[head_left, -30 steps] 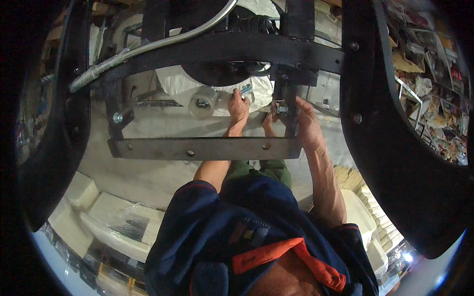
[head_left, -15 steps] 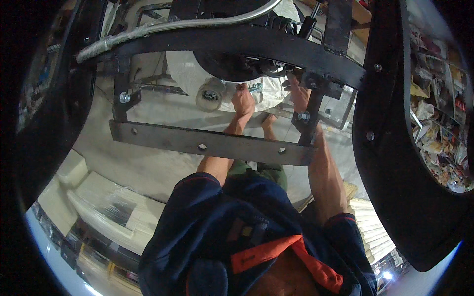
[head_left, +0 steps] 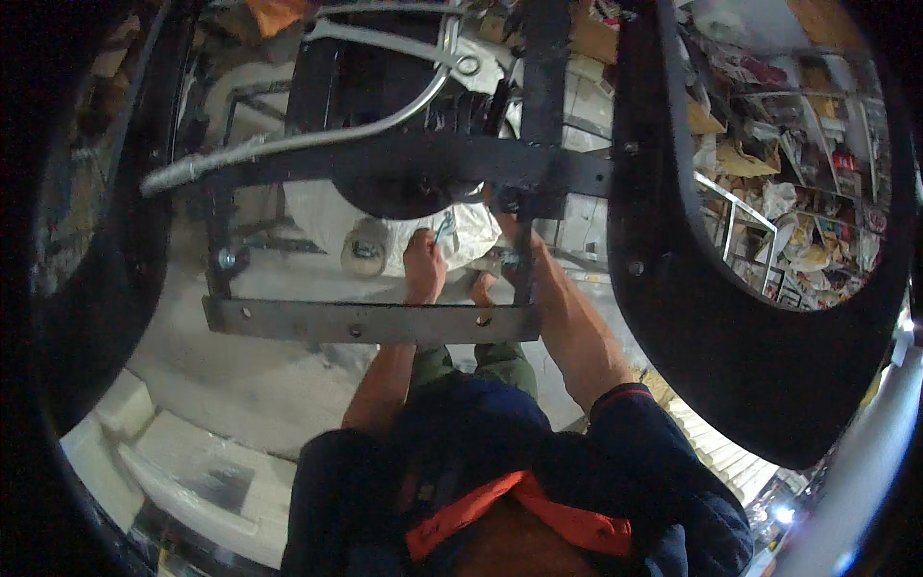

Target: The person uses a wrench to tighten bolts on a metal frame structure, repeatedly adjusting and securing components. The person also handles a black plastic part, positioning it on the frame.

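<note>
My left hand (head_left: pixel 423 264) is closed round a slim metal tool with a teal tint (head_left: pixel 444 228); its exact kind is too small to tell. It sits below a round black disc (head_left: pixel 399 197) fixed under a black steel frame (head_left: pixel 385 159). To its left, a clear plastic jar (head_left: pixel 364 248) with small metal parts inside stands by a white sack (head_left: pixel 317 213). My right hand (head_left: pixel 510 226) reaches up behind the frame's right upright, near the disc's right edge. Its fingers are mostly hidden there.
A grey drilled crossbar (head_left: pixel 298 319) spans in front of my forearms. Large black curved panels (head_left: pixel 663 260) flank the frame. Cream moulded pieces (head_left: pixel 192 471) lie on the floor at lower left. Shelves with bags and clutter (head_left: pixel 798 173) stand at right. A silvery hose (head_left: pixel 385 123) crosses above.
The view has tilted, so the frame and hands appear shifted left and lower. My right hand has gone further behind the upright. The left still grips the tool beside the jar.
</note>
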A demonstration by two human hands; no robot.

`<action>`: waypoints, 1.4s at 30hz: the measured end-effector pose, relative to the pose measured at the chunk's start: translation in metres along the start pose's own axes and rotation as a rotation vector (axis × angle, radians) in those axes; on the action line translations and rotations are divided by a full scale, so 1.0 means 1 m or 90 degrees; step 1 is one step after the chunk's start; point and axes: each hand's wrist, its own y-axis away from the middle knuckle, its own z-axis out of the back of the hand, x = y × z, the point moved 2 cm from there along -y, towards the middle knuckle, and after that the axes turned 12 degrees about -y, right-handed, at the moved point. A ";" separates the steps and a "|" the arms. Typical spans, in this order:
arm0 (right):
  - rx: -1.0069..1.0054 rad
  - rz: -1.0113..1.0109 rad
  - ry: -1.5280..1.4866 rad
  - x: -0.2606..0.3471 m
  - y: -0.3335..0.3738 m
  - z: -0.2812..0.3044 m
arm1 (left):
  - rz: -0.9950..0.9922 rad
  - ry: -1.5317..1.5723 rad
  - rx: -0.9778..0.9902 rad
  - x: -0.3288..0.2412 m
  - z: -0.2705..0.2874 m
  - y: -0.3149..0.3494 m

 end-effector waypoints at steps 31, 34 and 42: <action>0.316 0.237 0.013 0.123 0.153 -0.107 | 0.492 0.840 -0.032 0.088 0.116 0.153; 0.206 0.230 0.044 0.112 0.150 -0.164 | 0.596 0.809 -0.047 0.098 0.119 0.125; 0.189 0.200 0.135 0.096 0.122 -0.232 | 0.383 1.028 0.177 0.170 0.068 0.069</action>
